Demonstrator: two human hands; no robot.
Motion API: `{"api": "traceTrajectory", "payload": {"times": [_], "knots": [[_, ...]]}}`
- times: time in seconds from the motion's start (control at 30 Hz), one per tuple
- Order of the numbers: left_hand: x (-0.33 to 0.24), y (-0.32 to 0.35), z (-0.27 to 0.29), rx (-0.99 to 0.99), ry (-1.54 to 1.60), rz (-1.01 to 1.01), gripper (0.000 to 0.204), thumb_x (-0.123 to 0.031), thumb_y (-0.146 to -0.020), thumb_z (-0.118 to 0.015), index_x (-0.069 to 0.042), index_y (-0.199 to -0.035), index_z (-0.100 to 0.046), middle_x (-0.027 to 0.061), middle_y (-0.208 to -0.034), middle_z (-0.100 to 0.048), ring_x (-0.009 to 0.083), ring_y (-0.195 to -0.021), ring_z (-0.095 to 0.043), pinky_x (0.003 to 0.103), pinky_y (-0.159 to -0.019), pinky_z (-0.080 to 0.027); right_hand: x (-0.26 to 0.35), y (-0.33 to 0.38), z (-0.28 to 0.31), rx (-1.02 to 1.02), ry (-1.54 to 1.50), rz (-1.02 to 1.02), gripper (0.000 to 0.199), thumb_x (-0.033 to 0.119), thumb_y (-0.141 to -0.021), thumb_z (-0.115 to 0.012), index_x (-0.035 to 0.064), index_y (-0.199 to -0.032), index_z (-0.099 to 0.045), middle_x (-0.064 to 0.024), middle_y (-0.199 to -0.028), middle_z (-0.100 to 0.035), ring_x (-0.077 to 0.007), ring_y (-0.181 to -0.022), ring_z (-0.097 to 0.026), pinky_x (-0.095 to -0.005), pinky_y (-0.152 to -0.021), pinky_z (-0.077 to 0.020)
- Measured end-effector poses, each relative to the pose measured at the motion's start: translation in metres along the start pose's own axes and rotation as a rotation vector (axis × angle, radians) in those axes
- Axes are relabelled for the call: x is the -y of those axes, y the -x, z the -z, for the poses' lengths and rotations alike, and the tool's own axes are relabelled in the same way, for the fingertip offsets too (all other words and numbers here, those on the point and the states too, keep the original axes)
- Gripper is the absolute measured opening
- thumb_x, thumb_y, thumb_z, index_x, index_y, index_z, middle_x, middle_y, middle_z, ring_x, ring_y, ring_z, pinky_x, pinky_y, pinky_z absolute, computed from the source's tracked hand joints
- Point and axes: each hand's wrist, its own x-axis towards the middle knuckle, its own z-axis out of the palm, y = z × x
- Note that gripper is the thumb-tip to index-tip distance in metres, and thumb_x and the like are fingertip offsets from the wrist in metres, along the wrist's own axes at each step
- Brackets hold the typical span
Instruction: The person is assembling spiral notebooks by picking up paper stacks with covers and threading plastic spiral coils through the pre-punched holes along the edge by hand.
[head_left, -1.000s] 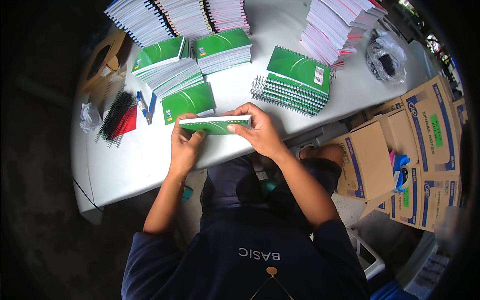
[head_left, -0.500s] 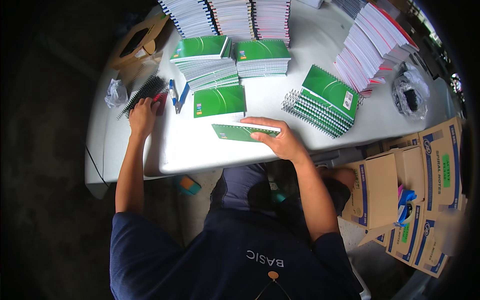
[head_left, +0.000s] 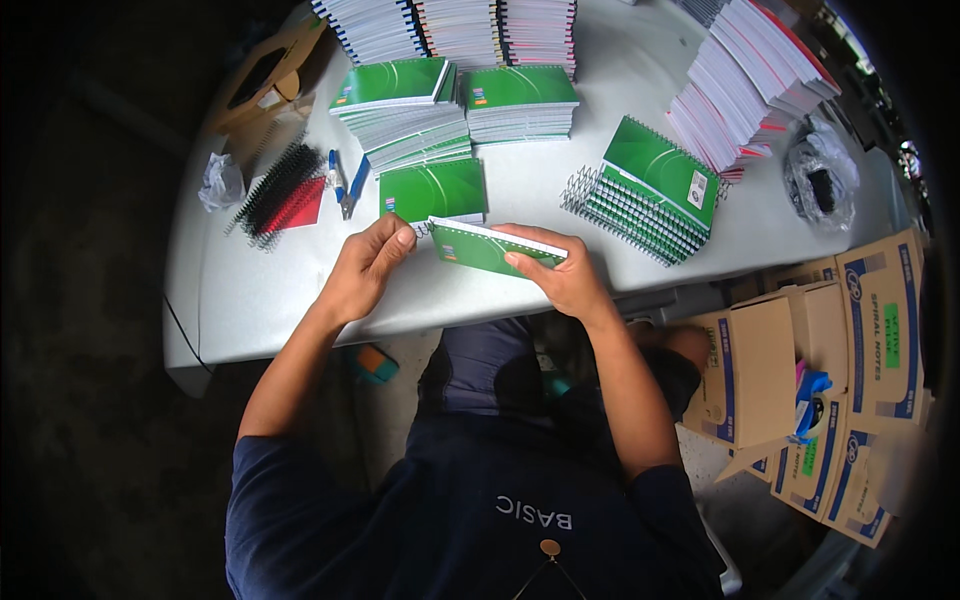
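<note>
My right hand (head_left: 572,278) grips a small green-covered notebook (head_left: 480,252) by its right end, thumb on the cover, its white page edges upward. At the notebook's left end, my left hand (head_left: 368,262) is closed on a dark spiral coil (head_left: 424,229); most of the coil is hidden by my fingers. The coil's tip meets the notebook's corner, but I cannot tell if it is threaded in. Behind the notebook lies a low stack of green notebooks (head_left: 432,188). A pile of black spiral coils (head_left: 277,195) rests on a red sheet (head_left: 312,208) to the left.
Blue-handled pliers (head_left: 346,187) lie beside the coils. Taller green notebook stacks (head_left: 519,105) stand farther back. Coil-bound green notebooks (head_left: 655,195) are piled at the right, near a leaning white stack (head_left: 735,90). Cardboard boxes (head_left: 760,370) sit on the floor at right.
My left hand has come from the coil pile over to the notebook's left end, bringing a coil. The right hand still holds the notebook in nearly the same place.
</note>
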Motion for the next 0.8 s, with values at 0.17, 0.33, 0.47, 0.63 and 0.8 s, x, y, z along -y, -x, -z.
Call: {"api": "traceTrajectory", "payload": {"times": [0.17, 0.33, 0.47, 0.63, 0.8], "knots": [[0.005, 0.000, 0.001, -0.012, -0.034, 0.130, 0.037, -0.036, -0.097, -0.045, -0.003, -0.082, -0.053, 0.0008, -0.071, -0.046, 0.0087, -0.067, -0.039, 0.024, -0.064, -0.036, 0.001, 0.000, -0.001, -0.029, 0.029, 0.009, 0.031, 0.003, -0.085, -0.060, 0.0027, -0.115, -0.062, -0.0087, -0.109, -0.066, -0.0114, -0.098, -0.058, -0.0269, -0.090, -0.0442], [-0.004, -0.001, -0.006, -0.037, 0.084, 0.081, 0.045, -0.041, -0.097, -0.043, -0.003, -0.076, -0.054, -0.0011, -0.064, -0.044, 0.0057, -0.059, -0.036, 0.021, -0.055, -0.031, -0.001, 0.001, -0.001, -0.035, 0.062, 0.021, 0.030, 0.005, -0.085, -0.061, 0.0024, -0.115, -0.062, -0.0090, -0.108, -0.066, -0.0111, -0.096, -0.058, -0.0264, -0.088, -0.0450], [-0.008, -0.007, 0.000, 0.021, 0.142, 0.224, 0.045, -0.043, -0.096, -0.043, -0.004, -0.077, -0.055, -0.0019, -0.057, -0.043, 0.0064, -0.052, -0.038, 0.021, -0.050, -0.032, 0.000, 0.002, -0.001, -0.044, 0.087, 0.026, 0.028, 0.006, -0.086, -0.062, -0.0017, -0.113, -0.062, -0.0098, -0.105, -0.067, -0.0124, -0.095, -0.059, -0.0267, -0.088, -0.0458], [-0.021, -0.018, 0.015, 0.132, 0.330, 0.496, 0.039, -0.041, -0.094, -0.049, -0.007, -0.078, -0.055, -0.0011, -0.055, -0.045, 0.0074, -0.046, -0.039, 0.021, -0.045, -0.032, 0.002, 0.004, -0.002, -0.045, 0.123, 0.043, 0.027, 0.006, -0.086, -0.062, -0.0016, -0.111, -0.062, -0.0102, -0.104, -0.067, -0.0124, -0.093, -0.060, -0.0261, -0.086, -0.0468], [-0.027, -0.023, 0.015, -0.042, -0.093, -0.089, 0.020, -0.026, -0.085, -0.064, -0.007, -0.083, -0.058, -0.0010, -0.067, -0.053, 0.0122, -0.067, -0.049, 0.025, -0.062, -0.038, 0.002, 0.004, -0.002, -0.064, 0.150, 0.067, 0.028, 0.006, -0.085, -0.063, 0.0033, -0.112, -0.063, -0.0090, -0.101, -0.068, -0.0099, -0.089, -0.061, -0.0243, -0.082, -0.0475]]}}
